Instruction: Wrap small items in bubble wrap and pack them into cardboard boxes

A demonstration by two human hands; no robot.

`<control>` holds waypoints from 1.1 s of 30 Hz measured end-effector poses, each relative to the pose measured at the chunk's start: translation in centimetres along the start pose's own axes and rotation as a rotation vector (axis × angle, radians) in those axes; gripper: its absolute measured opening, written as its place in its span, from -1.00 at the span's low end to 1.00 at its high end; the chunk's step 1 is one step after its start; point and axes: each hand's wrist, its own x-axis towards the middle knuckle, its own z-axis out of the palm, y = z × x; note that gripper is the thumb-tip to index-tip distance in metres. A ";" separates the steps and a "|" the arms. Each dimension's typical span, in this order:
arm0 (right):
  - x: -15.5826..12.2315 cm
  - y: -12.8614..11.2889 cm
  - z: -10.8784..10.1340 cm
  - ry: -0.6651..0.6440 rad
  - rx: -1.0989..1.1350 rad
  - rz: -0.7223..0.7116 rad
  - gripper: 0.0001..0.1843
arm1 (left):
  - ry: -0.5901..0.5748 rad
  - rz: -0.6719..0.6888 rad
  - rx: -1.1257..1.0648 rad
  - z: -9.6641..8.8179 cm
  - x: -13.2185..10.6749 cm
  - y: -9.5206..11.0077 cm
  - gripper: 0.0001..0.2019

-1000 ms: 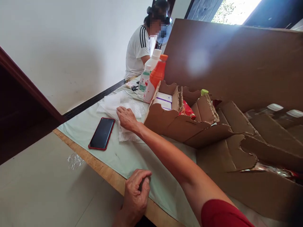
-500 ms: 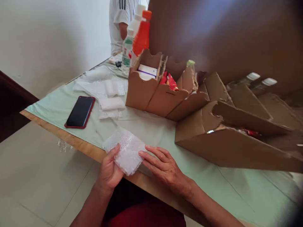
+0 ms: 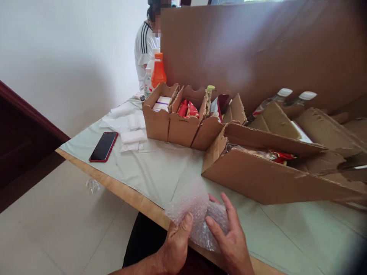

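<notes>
Both my hands hold a crumpled piece of clear bubble wrap [image 3: 192, 208] just over the table's near edge. My left hand [image 3: 175, 246] grips it from below with the thumb pressed on its front. My right hand [image 3: 229, 240] closes on its right side, fingers curled around the sheet. More folded bubble wrap pieces [image 3: 132, 136] lie farther back on the pale green tablecloth [image 3: 155, 168], beside a red-cased phone [image 3: 103, 146].
Torn cardboard boxes [image 3: 258, 175] with red snack packets and capped bottles fill the right side, backed by a tall cardboard sheet [image 3: 258, 49]. An orange bottle [image 3: 158, 70] stands at the far end, where another person in a white shirt [image 3: 145, 47] sits. A plastic scrap [image 3: 92, 186] lies on the floor.
My right hand left the far pile and came back to the near edge. Both hands now hold a bubble wrap piece, more bunched than half a second ago. The view shifted.
</notes>
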 end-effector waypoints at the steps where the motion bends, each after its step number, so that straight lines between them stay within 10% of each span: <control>1: -0.5 0.3 -0.8 -0.027 0.074 0.111 -0.03 | -0.003 0.007 -0.064 0.2 -0.1 -0.2 -0.36; 5: -2.3 0.7 -3.5 0.003 0.207 0.351 0.04 | -0.015 -0.001 -0.095 -0.7 -0.1 0.4 -0.45; 12: -2.2 0.0 -6.3 0.236 -0.012 0.049 -0.26 | 0.280 -0.025 0.119 -4.0 2.0 4.6 -0.29; 23: 0.8 2.4 -10.5 0.459 -0.471 -0.209 -0.39 | 0.132 0.278 1.084 -3.3 5.9 5.7 -0.24; 27: 0.8 2.9 -13.0 0.580 -0.429 -0.170 -0.50 | 0.076 0.397 1.219 -1.8 6.9 7.0 -0.37; 33: 4.8 3.2 -15.3 0.419 -0.298 -0.083 -0.29 | -0.090 0.390 1.121 2.5 12.4 5.8 -0.30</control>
